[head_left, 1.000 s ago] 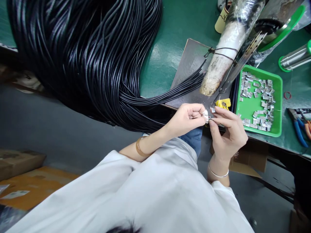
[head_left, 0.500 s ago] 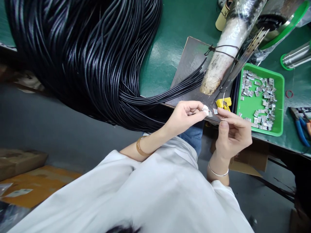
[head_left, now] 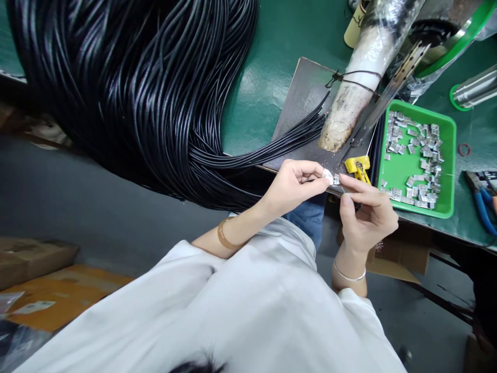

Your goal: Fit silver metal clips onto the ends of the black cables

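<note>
My left hand (head_left: 301, 181) is closed in a pinch, with white wrap on a fingertip. At its tips is a small silver USB-type connector (head_left: 336, 180). My right hand (head_left: 368, 212) is just to the right, thumb and fingers closed round a thin solder wire (head_left: 369, 147) that runs up past the yellow clip (head_left: 357, 167). Its index fingertip reaches the connector's side; whether it presses on it is hard to tell. Above both hands, a soldering iron (head_left: 399, 77) slants down towards the dark board (head_left: 298, 98).
A large bundle of black cables (head_left: 155, 103) covers the left of the green table, its thin ends by a white wrapped cylinder (head_left: 345, 109). To the right are a green tray (head_left: 448, 171) of metal connectors, a red ring (head_left: 463, 149) and blue-handled pliers (head_left: 481, 207).
My right hand has moved slightly left, bringing its index fingertip to the connector at my left fingers. The solder wire has shifted to a new slant. My left hand has barely moved.
</note>
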The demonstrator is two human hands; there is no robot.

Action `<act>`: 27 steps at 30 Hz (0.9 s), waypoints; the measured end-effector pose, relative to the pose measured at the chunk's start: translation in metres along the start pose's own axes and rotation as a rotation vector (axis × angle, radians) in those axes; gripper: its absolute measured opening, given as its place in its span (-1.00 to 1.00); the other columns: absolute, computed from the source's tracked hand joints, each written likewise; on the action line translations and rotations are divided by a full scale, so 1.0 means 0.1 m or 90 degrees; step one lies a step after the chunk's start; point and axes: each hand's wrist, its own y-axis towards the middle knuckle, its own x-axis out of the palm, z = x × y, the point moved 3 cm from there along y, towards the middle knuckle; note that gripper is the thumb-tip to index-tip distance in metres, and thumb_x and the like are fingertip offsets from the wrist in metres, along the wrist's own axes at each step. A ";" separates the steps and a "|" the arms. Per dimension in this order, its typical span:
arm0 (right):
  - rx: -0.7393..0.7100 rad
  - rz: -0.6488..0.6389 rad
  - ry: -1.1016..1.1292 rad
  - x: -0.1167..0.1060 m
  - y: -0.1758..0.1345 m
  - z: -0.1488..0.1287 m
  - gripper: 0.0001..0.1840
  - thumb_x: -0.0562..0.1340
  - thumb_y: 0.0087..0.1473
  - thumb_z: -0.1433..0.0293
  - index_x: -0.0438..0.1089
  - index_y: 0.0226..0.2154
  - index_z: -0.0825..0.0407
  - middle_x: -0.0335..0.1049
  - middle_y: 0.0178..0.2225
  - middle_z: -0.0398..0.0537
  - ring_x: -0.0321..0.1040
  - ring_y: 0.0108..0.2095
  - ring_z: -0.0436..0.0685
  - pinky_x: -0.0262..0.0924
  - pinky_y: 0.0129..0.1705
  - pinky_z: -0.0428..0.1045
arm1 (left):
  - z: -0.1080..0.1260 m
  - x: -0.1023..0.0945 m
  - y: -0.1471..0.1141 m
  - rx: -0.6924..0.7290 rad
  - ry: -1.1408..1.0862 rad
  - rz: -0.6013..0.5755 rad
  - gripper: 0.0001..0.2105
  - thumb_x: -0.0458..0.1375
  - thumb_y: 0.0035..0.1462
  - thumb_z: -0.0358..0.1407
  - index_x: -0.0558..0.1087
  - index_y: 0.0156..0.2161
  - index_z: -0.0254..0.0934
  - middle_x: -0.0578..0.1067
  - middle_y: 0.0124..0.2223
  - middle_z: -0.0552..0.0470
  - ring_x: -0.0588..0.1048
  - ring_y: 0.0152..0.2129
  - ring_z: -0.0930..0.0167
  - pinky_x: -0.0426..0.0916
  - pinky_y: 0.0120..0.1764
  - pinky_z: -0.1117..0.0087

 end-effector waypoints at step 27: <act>-0.015 0.017 -0.202 0.09 0.16 -0.11 -0.91 0.32 0.10 0.47 0.47 -0.29 -0.02 0.57 -0.07 -0.03 0.55 -0.05 0.19 0.48 -0.34 0.00 | 0.01 0.08 0.09 0.109 0.073 0.115 -0.91 0.22 0.07 -0.35 0.52 -0.38 -0.35 0.44 -0.46 0.10 0.38 -0.50 0.58 0.35 -0.40 0.57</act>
